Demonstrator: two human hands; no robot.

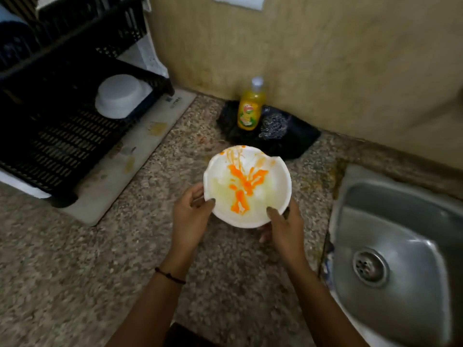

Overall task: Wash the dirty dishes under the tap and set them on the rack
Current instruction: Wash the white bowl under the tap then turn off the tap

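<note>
Two hands, left hand (190,216) and right hand (281,225), are clamped on the near rim of the stained bowl (247,186), held left of the sink (395,259), which is nearer the right hand.

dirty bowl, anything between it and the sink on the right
Nothing visible. The dirty bowl, held by the left hand and right hand, has only bare counter between it and the sink.
</note>
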